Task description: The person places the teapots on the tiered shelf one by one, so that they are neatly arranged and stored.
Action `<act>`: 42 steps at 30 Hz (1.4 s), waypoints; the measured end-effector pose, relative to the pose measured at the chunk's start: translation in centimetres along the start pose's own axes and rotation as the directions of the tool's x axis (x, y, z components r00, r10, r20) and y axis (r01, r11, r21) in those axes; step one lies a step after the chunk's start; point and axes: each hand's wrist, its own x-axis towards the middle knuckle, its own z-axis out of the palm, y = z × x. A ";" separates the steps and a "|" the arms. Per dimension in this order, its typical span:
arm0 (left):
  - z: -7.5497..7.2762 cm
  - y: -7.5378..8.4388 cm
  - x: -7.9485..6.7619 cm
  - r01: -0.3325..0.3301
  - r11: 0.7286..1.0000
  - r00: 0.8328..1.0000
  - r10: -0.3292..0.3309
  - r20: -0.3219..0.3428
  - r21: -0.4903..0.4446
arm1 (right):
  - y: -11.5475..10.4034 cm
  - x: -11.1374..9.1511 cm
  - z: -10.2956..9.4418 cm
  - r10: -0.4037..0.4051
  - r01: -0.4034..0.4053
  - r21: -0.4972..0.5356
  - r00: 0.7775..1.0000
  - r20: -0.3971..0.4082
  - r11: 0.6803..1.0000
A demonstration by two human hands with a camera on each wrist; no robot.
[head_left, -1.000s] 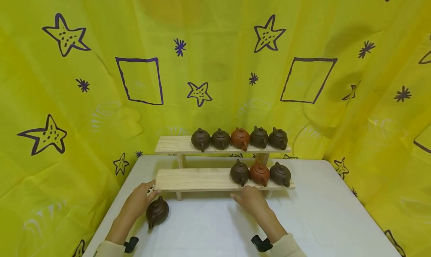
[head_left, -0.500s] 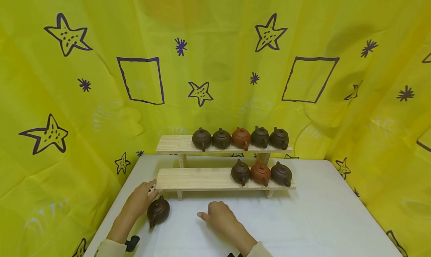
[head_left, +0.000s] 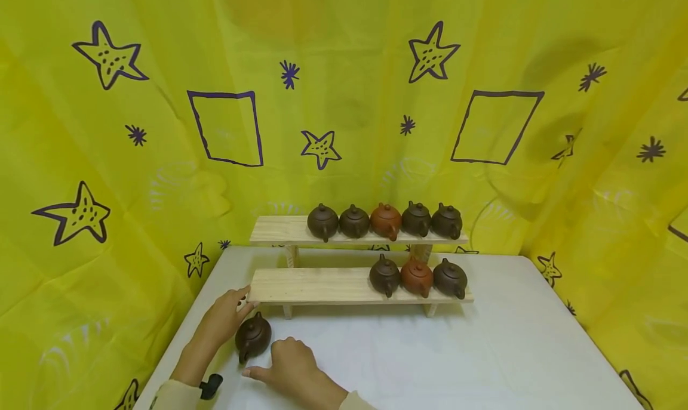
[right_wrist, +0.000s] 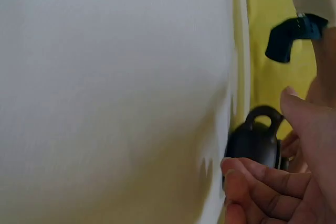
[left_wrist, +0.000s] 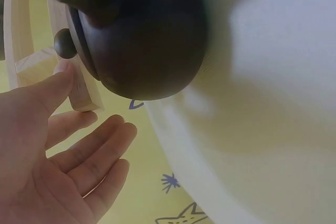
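A dark brown teapot stands on the white table in front of the left end of the lower wooden shelf. My left hand is at that shelf end, its thumb and fingertips right at the corner and its fingers loosely spread, as the left wrist view shows. Just right of the lone teapot is my right hand, its thumb held apart and its fingers bent, with nothing between them. From the right wrist, the teapot's loop handle shows beside the thumb; the fingers overlap the pot's body.
Behind, an upper wooden shelf bears several teapots, one of them reddish-brown. Two dark teapots and another reddish one stand at the right of the lower shelf. A yellow patterned curtain surrounds the table.
My right hand has moved left, from the front of the lower shelf's teapots to beside the lone teapot. The left hand has stayed at the shelf end.
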 end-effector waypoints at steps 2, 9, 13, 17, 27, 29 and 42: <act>0.1 0.0 0.0 -0.008 1.000 1.000 0.008 0.000 0.001 | -0.8 0.1 0.4 0.001 -0.001 -0.013 1.000 -0.021 1.000; 0.3 0.0 0.0 -0.006 1.000 1.000 0.006 -0.004 0.003 | -1.9 0.5 1.6 0.017 -0.019 -0.028 0.997 -0.072 0.999; 0.2 -0.1 0.1 -0.003 1.000 1.000 0.003 -0.007 -0.001 | -1.9 0.7 1.9 0.037 -0.041 -0.040 0.995 -0.093 0.998; 0.0 -0.2 0.0 -0.004 1.000 1.000 0.004 -0.005 -0.010 | -2.2 1.0 2.1 0.044 -0.046 -0.022 0.993 -0.106 0.999; 0.0 -0.2 0.1 -0.010 1.000 1.000 0.010 -0.007 -0.005 | -3.1 1.5 2.2 0.063 -0.070 -0.056 0.990 -0.126 0.996; -0.1 -0.2 0.2 -0.008 1.000 1.000 0.008 0.000 -0.003 | -3.0 1.3 1.8 0.067 -0.073 -0.064 0.993 -0.101 0.995; -0.2 0.1 0.1 0.002 1.000 1.000 -0.001 0.007 -0.031 | -1.7 1.2 -0.6 0.044 -0.044 -0.148 0.999 -0.006 0.988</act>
